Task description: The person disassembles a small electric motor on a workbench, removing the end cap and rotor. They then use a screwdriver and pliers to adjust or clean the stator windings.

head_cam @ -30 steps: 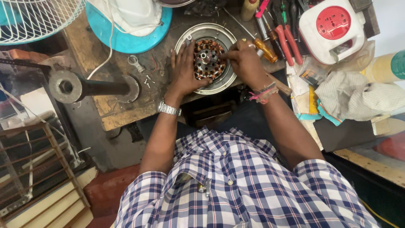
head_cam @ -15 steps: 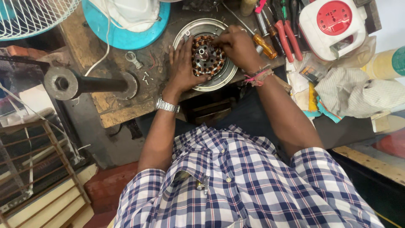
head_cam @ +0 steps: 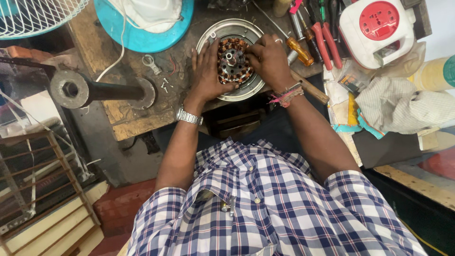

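- On the wooden bench [head_cam: 137,118], just beyond our chest, we are working over a copper-wound stator [head_cam: 233,60] that is sitting inside a round metal housing [head_cam: 237,90]; every place below is being given relative to that stator.
- Our left hand [head_cam: 206,71] is lying flat against the stator's left side, fingers spread and thumb hooking under its near edge, bracing rather than clenching.
- Our right hand [head_cam: 270,59] is curling over the stator's right side, fingertips pressing into the windings; we cannot tell whether it is pinching a wire or only pushing.
- We are judging that fingertip pressure on the thin copper could be scraping its coating or snapping a lead, since the coils are lying bare.
- Small screws [head_cam: 164,85] are lying loose to the left of the stator, near our left wrist; a sweep of that arm could be knocking them off the bench edge.
- An orange-handled screwdriver [head_cam: 296,47] and red-handled pliers [head_cam: 327,40] are lying just right of the stator, close to our right knuckles, so a sudden slip could be driving the hand into them.
- If the stator is tilting while we are lifting or seating it, it could be jamming in the housing, because our hands are gripping unevenly.
- A white cord [head_cam: 124,42] is running beyond and left of the stator and could be snagging our left hand.
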